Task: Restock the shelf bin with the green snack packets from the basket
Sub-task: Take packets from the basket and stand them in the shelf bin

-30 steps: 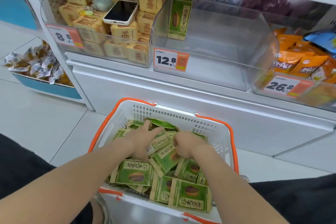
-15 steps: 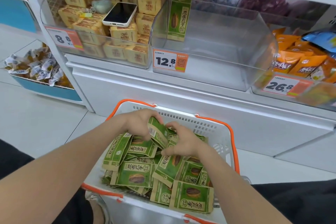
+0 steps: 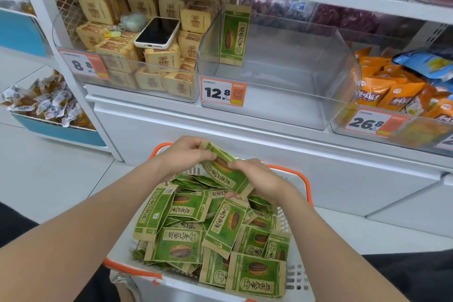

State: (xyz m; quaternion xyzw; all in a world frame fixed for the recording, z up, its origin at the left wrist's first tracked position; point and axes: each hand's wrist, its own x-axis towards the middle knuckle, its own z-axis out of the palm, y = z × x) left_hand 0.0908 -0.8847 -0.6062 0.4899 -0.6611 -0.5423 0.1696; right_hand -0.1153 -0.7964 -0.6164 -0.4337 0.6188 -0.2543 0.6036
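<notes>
Barely begun: bin (image 3: 282, 95) bare bar one sample pkt (image 3: 234, 37) on its wall; basket (image 3: 297, 180) full; L hand (image 3: 186, 154) & R hand (image 3: 257, 179) both pinch a packet (image 3: 226, 174) over the basket; rest to move.

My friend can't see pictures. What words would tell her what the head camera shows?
A left hand and right hand hold a green snack packet above a white basket full of matching packets. The clear shelf bin ahead holds only a sample packet against its left wall.
</notes>
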